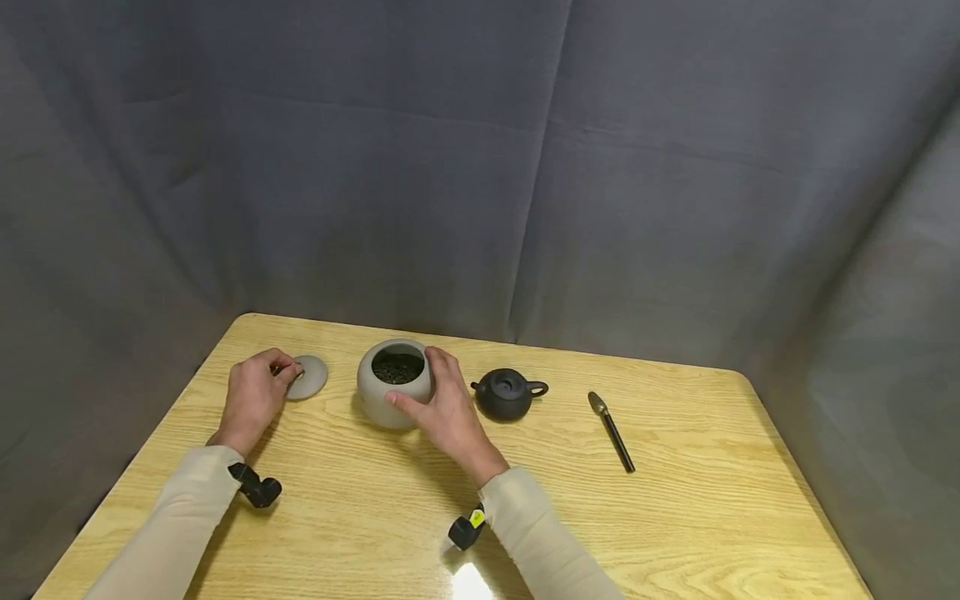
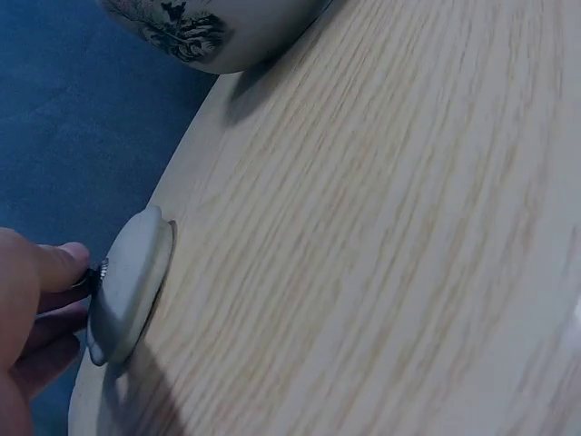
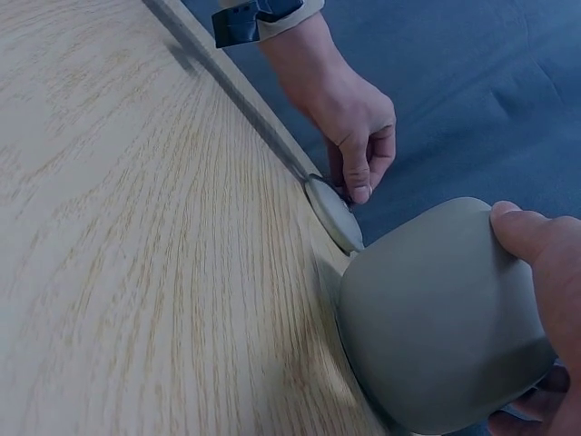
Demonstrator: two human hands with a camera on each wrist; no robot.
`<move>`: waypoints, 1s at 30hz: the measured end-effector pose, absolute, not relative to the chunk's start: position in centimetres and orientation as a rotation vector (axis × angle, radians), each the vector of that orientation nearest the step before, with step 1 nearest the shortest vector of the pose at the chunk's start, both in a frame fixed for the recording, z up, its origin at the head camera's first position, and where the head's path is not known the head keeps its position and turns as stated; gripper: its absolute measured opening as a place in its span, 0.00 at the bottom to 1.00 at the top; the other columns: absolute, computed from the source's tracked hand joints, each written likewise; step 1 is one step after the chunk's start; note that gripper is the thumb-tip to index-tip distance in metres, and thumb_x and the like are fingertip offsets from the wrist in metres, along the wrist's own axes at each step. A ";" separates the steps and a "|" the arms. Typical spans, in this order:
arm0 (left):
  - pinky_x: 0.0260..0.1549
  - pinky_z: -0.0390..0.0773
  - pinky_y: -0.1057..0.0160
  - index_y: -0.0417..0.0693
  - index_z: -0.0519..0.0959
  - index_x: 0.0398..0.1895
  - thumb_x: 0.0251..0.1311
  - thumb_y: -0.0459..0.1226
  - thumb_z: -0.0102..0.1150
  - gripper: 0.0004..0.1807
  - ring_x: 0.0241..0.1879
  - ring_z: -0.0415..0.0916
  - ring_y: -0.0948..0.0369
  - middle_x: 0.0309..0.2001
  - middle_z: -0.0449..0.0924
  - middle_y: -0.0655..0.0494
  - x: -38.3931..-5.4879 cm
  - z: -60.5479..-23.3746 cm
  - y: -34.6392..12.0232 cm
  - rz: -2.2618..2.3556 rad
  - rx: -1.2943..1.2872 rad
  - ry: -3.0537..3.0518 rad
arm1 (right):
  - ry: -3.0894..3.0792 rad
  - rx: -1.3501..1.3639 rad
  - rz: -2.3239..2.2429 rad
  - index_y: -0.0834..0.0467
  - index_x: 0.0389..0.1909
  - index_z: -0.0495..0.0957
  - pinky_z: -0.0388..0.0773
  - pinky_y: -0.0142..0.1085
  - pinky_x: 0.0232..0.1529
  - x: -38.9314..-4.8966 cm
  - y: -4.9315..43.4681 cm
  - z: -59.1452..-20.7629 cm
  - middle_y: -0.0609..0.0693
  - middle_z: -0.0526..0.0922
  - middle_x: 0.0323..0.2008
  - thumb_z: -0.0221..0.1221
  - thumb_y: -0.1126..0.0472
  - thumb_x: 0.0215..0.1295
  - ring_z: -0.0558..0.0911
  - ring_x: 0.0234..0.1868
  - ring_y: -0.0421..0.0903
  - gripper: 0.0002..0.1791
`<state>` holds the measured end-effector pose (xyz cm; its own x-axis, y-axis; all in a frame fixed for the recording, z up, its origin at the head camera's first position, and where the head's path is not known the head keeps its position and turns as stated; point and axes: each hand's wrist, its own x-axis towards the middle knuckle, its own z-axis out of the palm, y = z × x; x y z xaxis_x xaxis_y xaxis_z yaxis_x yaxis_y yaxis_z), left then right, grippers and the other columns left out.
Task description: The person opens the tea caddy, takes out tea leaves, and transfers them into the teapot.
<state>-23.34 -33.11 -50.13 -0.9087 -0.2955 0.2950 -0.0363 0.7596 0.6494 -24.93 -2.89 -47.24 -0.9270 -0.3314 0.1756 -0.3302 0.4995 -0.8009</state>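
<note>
A round grey jar (image 1: pixel 372 398), its mouth uncovered and dark loose tea leaves (image 1: pixel 397 367) inside, stands on the table toward the back. My right hand (image 1: pixel 453 417) grips its right side, thumb at the front of the rim and fingers behind. To the left lies the jar's flat grey lid (image 1: pixel 312 379). My left hand (image 1: pixel 257 396) pinches the small knob on top of it between thumb and fingers. In the left wrist view the lid (image 2: pixel 132 282) sits on the tabletop, and the jar (image 2: pixel 245 32) shows a dark printed picture.
Right of the jar sits a small dark teapot (image 1: pixel 504 398) with its handle pointing right. Farther right a scoop (image 1: pixel 611 432) with a black handle lies on the wooden table (image 1: pixel 720 500). Grey curtains (image 1: pixel 375 167) hang behind and at both sides.
</note>
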 end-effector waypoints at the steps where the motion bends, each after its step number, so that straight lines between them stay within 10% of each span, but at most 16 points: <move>1: 0.31 0.75 0.67 0.40 0.87 0.39 0.73 0.36 0.67 0.08 0.38 0.84 0.49 0.38 0.90 0.41 -23.4 -50.1 -33.1 -0.931 0.252 -2.570 | 2.719 -0.600 -1.450 0.56 0.83 0.61 0.71 0.53 0.78 -24.9 -2.9 -47.3 0.52 0.63 0.81 0.72 0.38 0.65 0.70 0.80 0.53 0.53; 30: 0.33 0.73 0.69 0.41 0.88 0.40 0.73 0.37 0.66 0.07 0.38 0.84 0.50 0.38 0.90 0.41 -23.8 -45.3 -30.6 -0.928 0.114 -2.457 | 2.712 -0.591 -1.462 0.55 0.83 0.60 0.71 0.52 0.78 -25.1 -3.2 -47.4 0.52 0.63 0.82 0.72 0.39 0.65 0.70 0.80 0.52 0.53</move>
<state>-23.77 -30.61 -45.31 -0.8681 -0.2490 0.4295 0.0971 0.7634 0.6386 -25.09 -3.15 -47.42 -0.9289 -0.3281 0.1717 -0.3238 0.4947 -0.8065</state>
